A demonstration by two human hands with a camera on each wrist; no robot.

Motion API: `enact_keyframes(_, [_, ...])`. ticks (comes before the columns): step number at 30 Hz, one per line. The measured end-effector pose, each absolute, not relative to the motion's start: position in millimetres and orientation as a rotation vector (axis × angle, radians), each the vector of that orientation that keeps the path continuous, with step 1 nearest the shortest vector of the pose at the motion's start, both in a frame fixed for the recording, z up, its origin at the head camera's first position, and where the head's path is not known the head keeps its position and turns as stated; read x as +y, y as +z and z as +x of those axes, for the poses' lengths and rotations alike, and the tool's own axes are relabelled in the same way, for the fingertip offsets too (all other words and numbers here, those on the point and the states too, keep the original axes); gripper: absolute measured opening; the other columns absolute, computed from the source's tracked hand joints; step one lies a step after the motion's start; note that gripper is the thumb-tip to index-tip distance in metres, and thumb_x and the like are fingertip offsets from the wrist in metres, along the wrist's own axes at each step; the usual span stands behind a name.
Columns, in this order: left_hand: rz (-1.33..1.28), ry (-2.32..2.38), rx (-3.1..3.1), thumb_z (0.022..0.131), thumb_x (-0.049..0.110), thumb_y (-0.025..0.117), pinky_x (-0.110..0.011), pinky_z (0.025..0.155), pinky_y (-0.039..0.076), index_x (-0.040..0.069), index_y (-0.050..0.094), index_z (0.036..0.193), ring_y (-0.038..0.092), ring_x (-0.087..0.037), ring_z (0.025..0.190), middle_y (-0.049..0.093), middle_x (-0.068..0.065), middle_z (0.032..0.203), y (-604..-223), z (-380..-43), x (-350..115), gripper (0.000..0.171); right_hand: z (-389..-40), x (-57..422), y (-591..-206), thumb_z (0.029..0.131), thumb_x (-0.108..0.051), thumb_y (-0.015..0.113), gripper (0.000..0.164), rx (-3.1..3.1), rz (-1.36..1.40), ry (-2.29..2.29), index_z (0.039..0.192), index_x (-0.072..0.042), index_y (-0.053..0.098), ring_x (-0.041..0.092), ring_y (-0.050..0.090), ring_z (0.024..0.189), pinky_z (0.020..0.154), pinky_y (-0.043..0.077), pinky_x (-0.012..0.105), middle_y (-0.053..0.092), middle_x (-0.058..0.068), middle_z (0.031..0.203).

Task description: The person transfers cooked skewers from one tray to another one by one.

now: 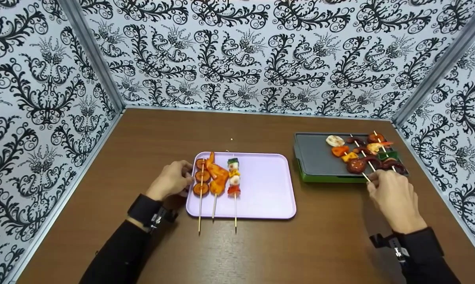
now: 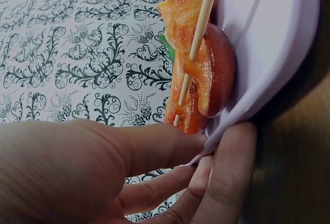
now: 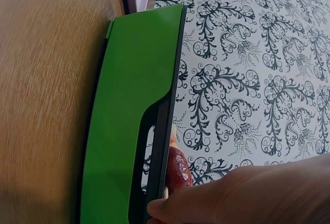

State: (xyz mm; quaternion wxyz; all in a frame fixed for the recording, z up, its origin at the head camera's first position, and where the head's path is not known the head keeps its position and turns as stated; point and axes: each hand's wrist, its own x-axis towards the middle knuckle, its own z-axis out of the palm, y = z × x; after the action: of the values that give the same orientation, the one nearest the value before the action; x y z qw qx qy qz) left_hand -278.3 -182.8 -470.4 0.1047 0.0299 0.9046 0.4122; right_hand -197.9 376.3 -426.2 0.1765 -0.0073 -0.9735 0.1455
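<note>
My left hand (image 1: 172, 179) pinches the left rim of a lilac tray (image 1: 263, 185), thumb on top and fingers beneath in the left wrist view. Three skewers lie on the tray: one with round brown slices (image 1: 201, 189), one with an orange-glazed chicken wing (image 1: 218, 179), and one of mixed pieces (image 1: 234, 180). On the right, my right hand (image 1: 395, 199) pinches the stick end of a food skewer (image 1: 356, 165) at the front edge of a green grill (image 3: 136, 69) with a grey plate (image 1: 314, 157). The fingertips are partly hidden.
More skewers (image 1: 382, 148) lie close together on the grill's right side, beside the pinched one. Brown table (image 1: 261, 252) lies between tray and grill and in front of them. Patterned walls (image 1: 237, 59) enclose the back and sides.
</note>
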Motion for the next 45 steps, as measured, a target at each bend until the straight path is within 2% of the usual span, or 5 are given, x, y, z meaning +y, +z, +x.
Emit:
enact_keyframes(7, [0.07, 1.237, 2.641, 0.094, 0.003, 0.066, -0.035, 0.055, 0.063, 0.001, 0.059, 0.132, 0.068, -0.027, 0.08, 0.063, -0.018, 0.102, -468.4, -277.4, -182.0, 0.039, -198.7, 376.4, -424.4, 0.09, -0.012, 0.068, 0.016, -2.789, -0.036, 0.406, 0.102, -0.003, 0.073, 0.05, 0.062, 0.069, 0.037, 0.041, 0.049, 0.069, 0.021, 0.09])
enact_keyframes(17, [0.05, 1.26, 2.619, 0.093, 0.002, 0.066, -0.036, 0.056, 0.063, 0.002, 0.059, 0.133, 0.068, -0.027, 0.08, 0.063, -0.018, 0.103, -470.3, -278.1, -182.3, 0.04, -199.1, 374.0, -422.8, 0.09, -0.017, 0.067, 0.016, -2.819, -0.089, 0.38, 0.102, -0.009, 0.074, 0.053, 0.062, 0.072, 0.036, 0.036, 0.045, 0.07, 0.022, 0.095])
enact_keyframes(32, [0.074, 1.255, 2.64, 0.091, -0.001, 0.063, -0.035, 0.054, 0.063, 0.002, 0.061, 0.129, 0.066, -0.027, 0.08, 0.063, -0.016, 0.099, -470.7, -278.5, -183.4, 0.039, -198.2, 369.9, -423.2, 0.092, -0.021, 0.068, 0.018, -2.832, -0.124, 0.391, 0.104, -0.011, 0.076, 0.054, 0.062, 0.078, 0.041, 0.039, 0.049, 0.072, 0.019, 0.098])
enact_keyframes(45, [0.083, 1.266, 2.641, 0.091, -0.001, 0.063, -0.035, 0.054, 0.063, 0.001, 0.06, 0.13, 0.067, -0.027, 0.079, 0.064, -0.017, 0.1, -472.3, -279.0, -183.7, 0.04, -199.1, 368.5, -425.5, 0.091, -0.021, 0.067, 0.017, -2.818, -0.143, 0.411, 0.102, -0.012, 0.077, 0.052, 0.062, 0.079, 0.043, 0.039, 0.047, 0.072, 0.015, 0.097])
